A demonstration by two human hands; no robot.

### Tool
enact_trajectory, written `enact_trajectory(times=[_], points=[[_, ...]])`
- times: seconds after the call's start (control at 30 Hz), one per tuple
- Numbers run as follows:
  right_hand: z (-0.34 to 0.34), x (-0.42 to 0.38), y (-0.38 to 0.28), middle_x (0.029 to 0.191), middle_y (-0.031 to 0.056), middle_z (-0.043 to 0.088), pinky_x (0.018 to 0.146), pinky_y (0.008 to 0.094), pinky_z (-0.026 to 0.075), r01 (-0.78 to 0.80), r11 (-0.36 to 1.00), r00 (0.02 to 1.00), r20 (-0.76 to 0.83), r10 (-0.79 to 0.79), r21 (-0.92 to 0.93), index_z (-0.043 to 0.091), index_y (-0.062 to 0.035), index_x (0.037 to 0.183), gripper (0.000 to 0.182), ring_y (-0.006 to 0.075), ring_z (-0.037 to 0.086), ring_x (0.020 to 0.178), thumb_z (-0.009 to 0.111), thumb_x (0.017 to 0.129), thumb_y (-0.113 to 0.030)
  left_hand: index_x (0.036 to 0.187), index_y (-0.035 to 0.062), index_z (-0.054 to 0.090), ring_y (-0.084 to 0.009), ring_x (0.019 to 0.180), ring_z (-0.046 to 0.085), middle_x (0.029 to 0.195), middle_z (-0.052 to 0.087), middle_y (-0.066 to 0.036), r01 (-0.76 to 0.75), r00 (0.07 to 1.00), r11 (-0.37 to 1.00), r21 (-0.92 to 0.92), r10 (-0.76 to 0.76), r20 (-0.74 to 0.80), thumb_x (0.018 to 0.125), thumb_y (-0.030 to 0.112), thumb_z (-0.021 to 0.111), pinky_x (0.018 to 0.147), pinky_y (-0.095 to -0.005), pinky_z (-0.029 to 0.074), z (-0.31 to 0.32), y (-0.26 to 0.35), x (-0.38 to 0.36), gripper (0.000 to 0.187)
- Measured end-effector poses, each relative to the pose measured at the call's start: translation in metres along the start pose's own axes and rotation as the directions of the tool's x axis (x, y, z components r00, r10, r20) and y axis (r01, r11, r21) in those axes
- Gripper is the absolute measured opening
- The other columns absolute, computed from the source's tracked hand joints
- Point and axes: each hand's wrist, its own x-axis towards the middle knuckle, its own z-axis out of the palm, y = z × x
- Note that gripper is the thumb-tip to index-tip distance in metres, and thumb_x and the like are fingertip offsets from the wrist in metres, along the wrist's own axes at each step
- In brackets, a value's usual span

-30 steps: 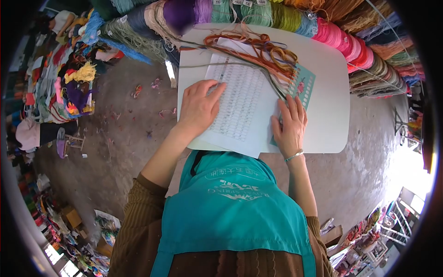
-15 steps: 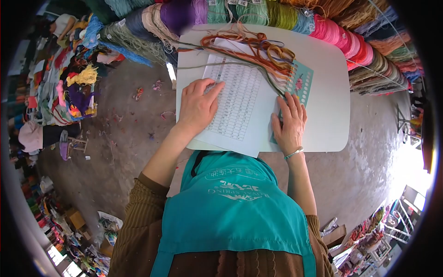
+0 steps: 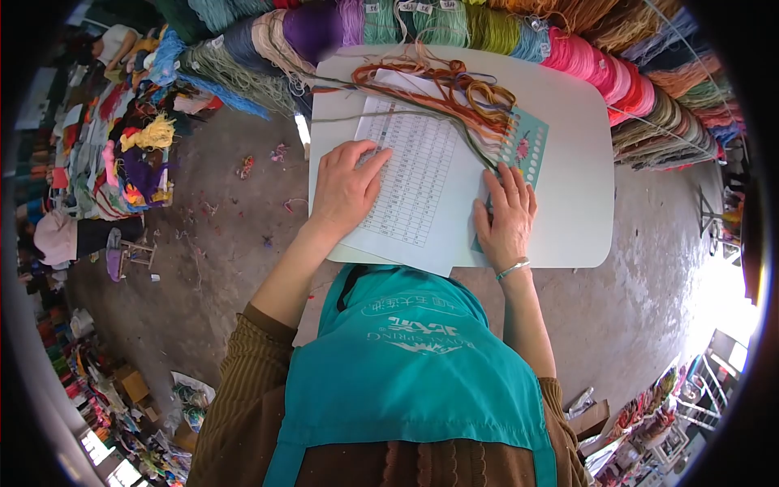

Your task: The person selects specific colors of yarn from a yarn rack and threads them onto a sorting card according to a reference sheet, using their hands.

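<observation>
Two hands lay flat with fingers spread on the white table (image 3: 568, 162): the left hand (image 3: 345, 191) pressed on the printed sheet (image 3: 414, 174), the right hand (image 3: 507, 215) at its three o'clock, covering the teal card (image 3: 529, 146) below tangled threads (image 3: 454, 85).

Yarn workshop, stacked coloured yarn skeins (image 3: 519, 36), concrete floor (image 3: 235, 243)

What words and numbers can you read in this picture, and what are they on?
"SPRING": on the teal vest, printed upside down in this view; the word beside it and the line of characters by it are too blurred to read.
Printed sheet under the left hand: a table of rows, too small to read.
Teal card by the right hand: no readable text.
Yarn tags: too small.
</observation>
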Motion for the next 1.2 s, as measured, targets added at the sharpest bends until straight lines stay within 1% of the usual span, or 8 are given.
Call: enact_trajectory(times=[0.3,0.37,0.47,0.6,0.67,0.8,1.1,1.2], points=[[0.0004,-0.0005,-0.0002,0.147,0.0128,0.049,0.118,0.0492,0.022,-0.002,1.000,1.000,0.001,0.002,-0.012,0.059,-0.0080,0.132,0.047,0.0322,0.038,0.141,0.061,0.088,-0.023,0.122,0.0150,0.066,-0.0291,0.113,0.053,0.121,0.058,-0.006,-0.001,1.000,1.000,0.007,0.001,0.008,0.083,0.008,0.066,0.096,-0.0424,0.041,-0.0005,0.0000,0.0000,0.040],[0.0003,-0.0004,-0.0001,0.147,0.0127,0.049,0.118,0.0492,0.022,-0.002,1.000,1.000,0.002,0.002,-0.014,0.059,-0.0084,0.132,0.047,0.0321,0.038,0.141,0.061,0.088,-0.023,0.125,0.0149,0.065,-0.0294,0.113,0.053,0.121,0.056,-0.007,-0.019,1.000,0.999,0.029,0.019,0.014,0.085,0.006,0.065,0.096,-0.0420,0.042,-0.0018,0.0011,0.0003,0.041],[0.0012,-0.0007,0.0005,0.147,0.0125,0.049,0.118,0.0492,0.022,0.001,1.000,1.000,-0.004,-0.001,-0.014,0.059,-0.0087,0.132,0.046,0.0320,0.038,0.141,0.061,0.088,-0.023,0.122,0.0146,0.066,-0.0291,0.113,0.053,0.121,0.057,-0.006,-0.018,1.000,0.999,0.033,0.019,-0.005,0.082,0.007,0.066,0.095,-0.0425,0.041,-0.0001,0.0011,0.0002,0.040],[0.0005,-0.0005,-0.0002,0.147,0.0125,0.049,0.118,0.0492,0.022,0.002,1.000,1.000,-0.005,-0.002,-0.014,0.059,-0.0088,0.132,0.046,0.0319,0.038,0.141,0.061,0.088,-0.023,0.122,0.0146,0.066,-0.0291,0.113,0.054,0.121,0.057,-0.006,-0.017,1.000,0.999,0.036,0.017,-0.004,0.082,0.007,0.066,0.096,-0.0426,0.041,-0.0013,0.0021,0.0005,0.041],[0.0000,-0.0004,-0.0003,0.146,0.0126,0.049,0.118,0.0493,0.023,0.000,1.000,1.000,-0.005,0.000,-0.016,0.059,-0.0087,0.131,0.046,0.0320,0.038,0.140,0.061,0.087,-0.022,0.125,0.0150,0.065,-0.0298,0.113,0.053,0.121,0.056,-0.008,-0.020,1.000,0.999,0.040,0.020,0.011,0.084,0.006,0.065,0.096,-0.0423,0.041,-0.0022,0.0030,0.0004,0.042],[-0.0002,0.0000,-0.0007,0.146,0.0127,0.049,0.118,0.0494,0.023,0.006,1.000,1.000,-0.011,-0.006,-0.023,0.060,-0.0088,0.131,0.046,0.0322,0.039,0.140,0.061,0.087,-0.022,0.125,0.0152,0.065,-0.0300,0.113,0.053,0.122,0.056,-0.008,-0.018,1.000,0.999,0.033,0.017,0.026,0.084,0.005,0.065,0.096,-0.0424,0.041,-0.0047,0.0054,0.0011,0.042],[-0.0023,0.0000,-0.0011,0.146,0.0126,0.049,0.118,0.0494,0.023,0.000,1.000,1.000,-0.009,0.000,-0.016,0.060,-0.0085,0.131,0.045,0.0322,0.039,0.140,0.061,0.088,-0.022,0.125,0.0164,0.066,-0.0301,0.114,0.052,0.122,0.056,-0.009,-0.021,0.999,0.999,0.044,0.019,0.044,0.082,0.004,0.065,0.096,-0.0422,0.041,-0.0042,0.0072,0.0017,0.045],[-0.0025,0.0002,-0.0009,0.146,0.0125,0.049,0.118,0.0493,0.023,0.004,1.000,1.000,-0.009,-0.004,-0.013,0.060,-0.0085,0.130,0.045,0.0320,0.039,0.140,0.061,0.087,-0.022,0.124,0.0179,0.066,-0.0292,0.115,0.053,0.122,0.057,-0.007,-0.014,0.999,0.999,0.044,0.012,0.038,0.079,0.004,0.067,0.097,-0.0428,0.041,-0.0039,0.0076,0.0019,0.047]])
